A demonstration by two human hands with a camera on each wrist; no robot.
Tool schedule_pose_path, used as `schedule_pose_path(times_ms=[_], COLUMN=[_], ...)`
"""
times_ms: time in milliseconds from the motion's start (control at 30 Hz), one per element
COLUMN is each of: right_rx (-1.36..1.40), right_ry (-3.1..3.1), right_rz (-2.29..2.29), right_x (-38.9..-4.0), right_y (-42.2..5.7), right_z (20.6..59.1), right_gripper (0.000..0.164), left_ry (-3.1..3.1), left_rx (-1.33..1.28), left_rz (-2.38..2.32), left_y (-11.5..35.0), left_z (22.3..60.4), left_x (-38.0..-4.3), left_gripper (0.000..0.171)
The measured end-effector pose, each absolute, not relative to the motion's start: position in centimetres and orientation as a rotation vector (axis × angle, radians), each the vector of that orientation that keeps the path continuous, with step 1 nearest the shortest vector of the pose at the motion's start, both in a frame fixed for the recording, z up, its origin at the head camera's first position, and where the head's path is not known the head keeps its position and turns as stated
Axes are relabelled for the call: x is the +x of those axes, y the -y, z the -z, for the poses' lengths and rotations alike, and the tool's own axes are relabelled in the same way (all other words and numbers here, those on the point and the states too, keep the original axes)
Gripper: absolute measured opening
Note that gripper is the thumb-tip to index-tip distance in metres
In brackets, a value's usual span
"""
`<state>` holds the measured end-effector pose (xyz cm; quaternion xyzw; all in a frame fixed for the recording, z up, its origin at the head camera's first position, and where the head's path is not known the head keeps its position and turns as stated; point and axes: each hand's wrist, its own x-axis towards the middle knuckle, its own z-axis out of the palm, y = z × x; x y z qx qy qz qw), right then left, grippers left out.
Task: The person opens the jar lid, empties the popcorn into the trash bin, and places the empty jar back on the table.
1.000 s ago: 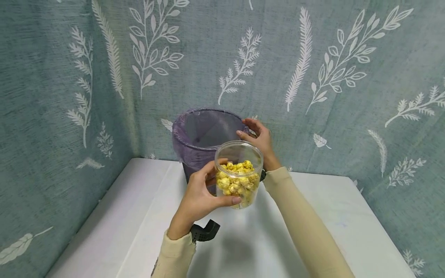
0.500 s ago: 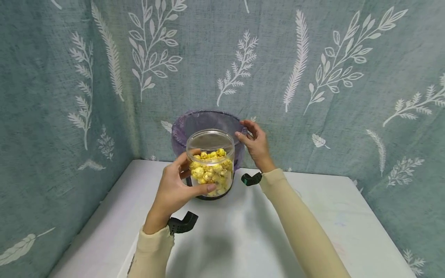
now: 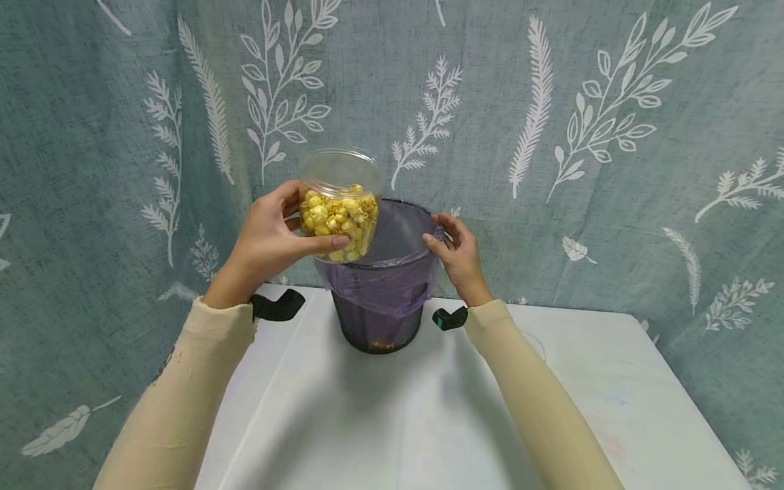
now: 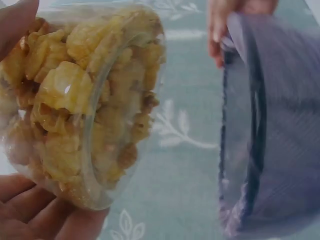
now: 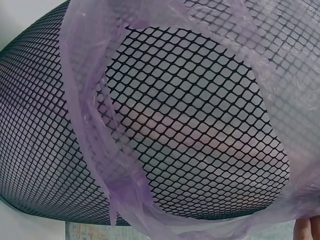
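My left hand [image 3: 260,235] grips a clear, lidless plastic jar [image 3: 335,173] of yellow popcorn [image 3: 337,218], fingers around its far side and thumb across its front. Jar and hand are raised at the left rim of a dark mesh wastebasket [image 3: 361,323], overlapping it in the head view. In the left wrist view, the popcorn [image 4: 65,90] shows close through the jar wall. A thin purple bin liner [image 3: 392,289] is folded over the wastebasket's rim. My right hand [image 3: 461,258] holds that rim at the right, thumb and fingers on the liner; its fingertips [image 5: 302,230] barely show in the right wrist view.
The wastebasket stands upright on a white-covered table [image 3: 343,422] near the back. A green-blue leaf-patterned curtain [image 3: 478,136] rises close behind and at both sides. Small orange bits [image 3: 383,345] show through the mesh near the wastebasket's bottom.
My left hand has carried the jar leftward and up, from in front of the wastebasket to its left rim. My right hand stays at the right rim.
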<state>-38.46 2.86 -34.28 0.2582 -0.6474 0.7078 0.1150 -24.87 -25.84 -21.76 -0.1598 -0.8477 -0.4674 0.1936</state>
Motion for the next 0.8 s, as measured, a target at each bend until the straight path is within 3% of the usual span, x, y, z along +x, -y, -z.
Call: schedule_pose_path(times_ms=[433,800], right_rx=[0.768,0.764], right_ry=[1.887,1.900], right_rz=[-2.046,-2.073], right_x=[-38.8,-39.0], right_y=[-3.2,-3.3], right_z=[33.6,34.4], right_gripper=[0.057,0.058], left_ry=[2.619,2.800], left_rx=[-0.414,-0.560], left_rz=[0.786,0.435], left_y=[24.6,23.3], left_z=[17.4,18.1], left_x=[-31.5,-34.9], left_gripper=[0.088,0.094])
